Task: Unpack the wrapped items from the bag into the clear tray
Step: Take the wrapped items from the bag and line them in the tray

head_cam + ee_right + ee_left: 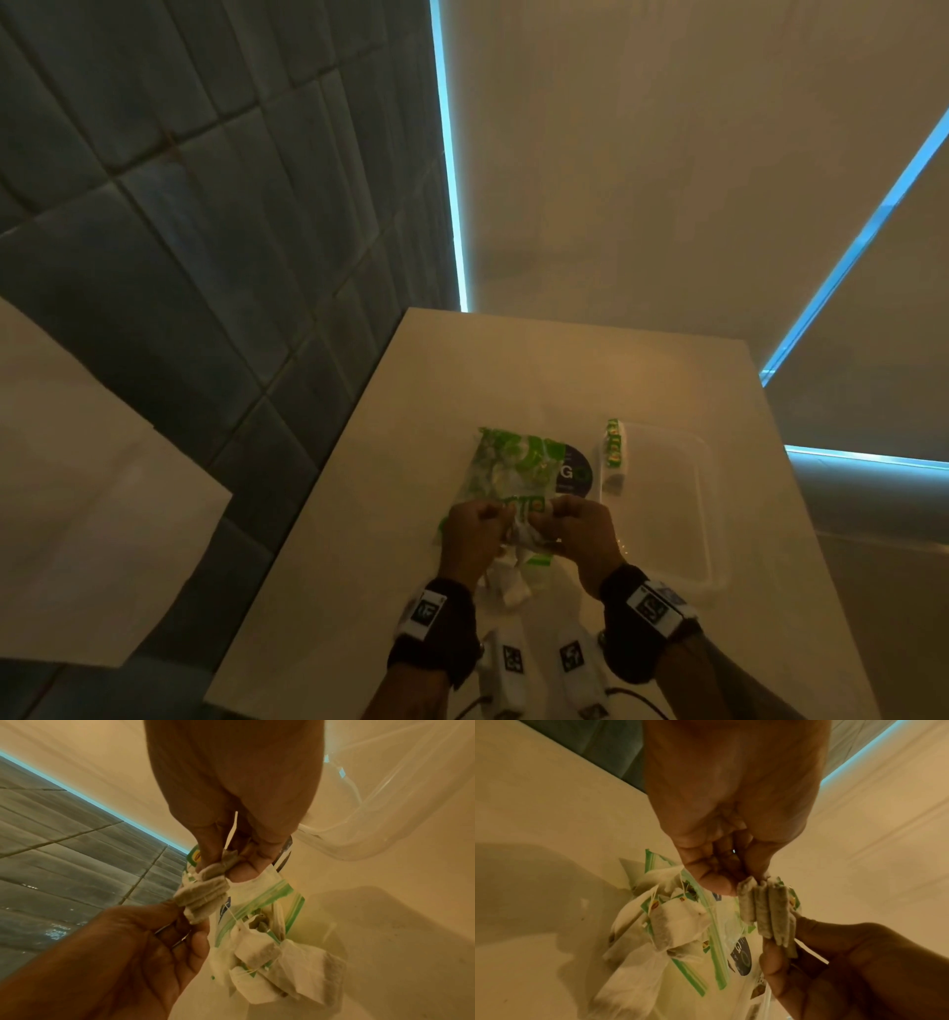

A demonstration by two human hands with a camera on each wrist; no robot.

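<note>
A pale table [513, 370] fills the lower middle of the head view, set against a tiled wall [179, 231] on the left.

On the table's right side sits the clear tray [703, 514], shallow and see-through. One wrapped stack [613, 455] with a green label already lies along its left edge.

Just left of the tray lies the bag [508, 473], a clear zip pouch with green print. Its mouth faces the person, and loose tea bags [677, 925] with strings spill from it onto the table.

Above the bag's mouth, both hands meet. The left hand [470, 534] and right hand [585, 532] each pinch one end of a small bundle [767, 912] of flat tea bags pressed side by side. In the wrist views the thumb and fingers of each hand curl tight around the bundle's ends, so both hands grip it. The bundle hangs clear of the table, with the bag's green zip strip [262, 900] just below it.

The step in hand looks like squaring up this bundle before it goes into the tray. To do it well, the bags should be kept pressed flat together so none slips out. Trailing strings could snag on the loose bags below, so lifting straight up first seems wise. The bundle would then best travel right and be laid beside the stack.
</note>
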